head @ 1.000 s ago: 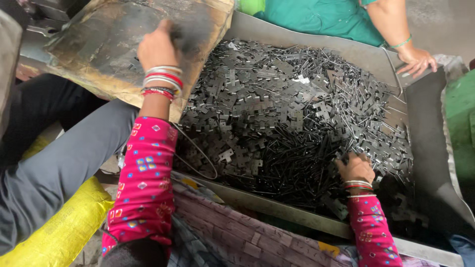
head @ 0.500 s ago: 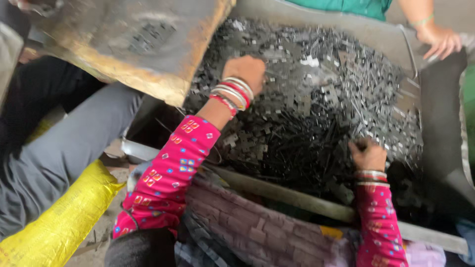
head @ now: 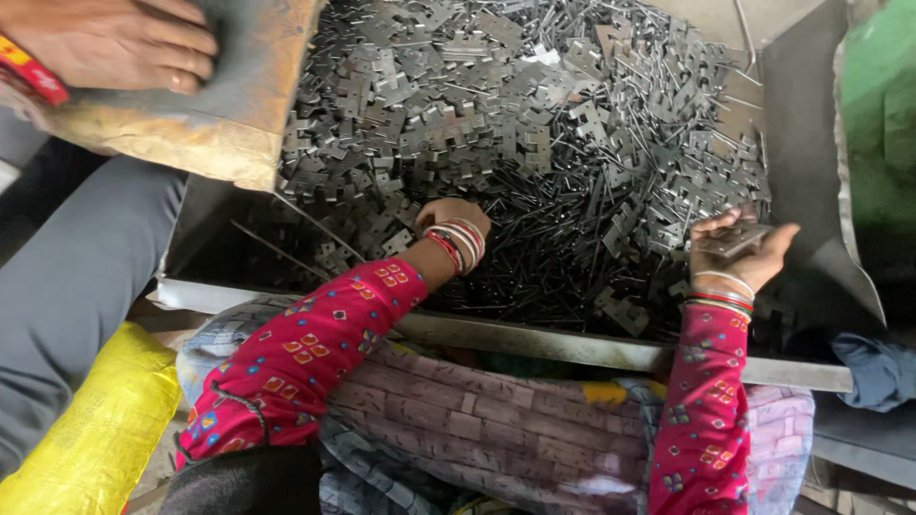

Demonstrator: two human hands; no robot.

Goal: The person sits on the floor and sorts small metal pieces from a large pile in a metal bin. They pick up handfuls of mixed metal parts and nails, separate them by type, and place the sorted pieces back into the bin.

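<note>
A big metal tray [head: 611, 345] holds a heap of small dark metal plates and thin pins [head: 534, 124]. My left hand [head: 456, 217] is pushed down into the heap near the front, fingers buried among the pieces, bangles on the wrist. My right hand [head: 735, 250] is lifted palm up at the right of the heap, fingers closed around a few flat metal plates [head: 739, 236]. Both arms wear pink patterned sleeves.
Another person's hand [head: 114, 43] rests on a worn brown board [head: 205, 114] at the top left, over the tray's corner. A grey-trousered leg [head: 76, 277] and a yellow sack [head: 91, 429] lie at left. Green fabric [head: 878, 105] is at the right edge.
My left hand left the brown board and moved down right into the heap of metal pieces. My right hand lifted out of the heap holding plates. The view came closer.
</note>
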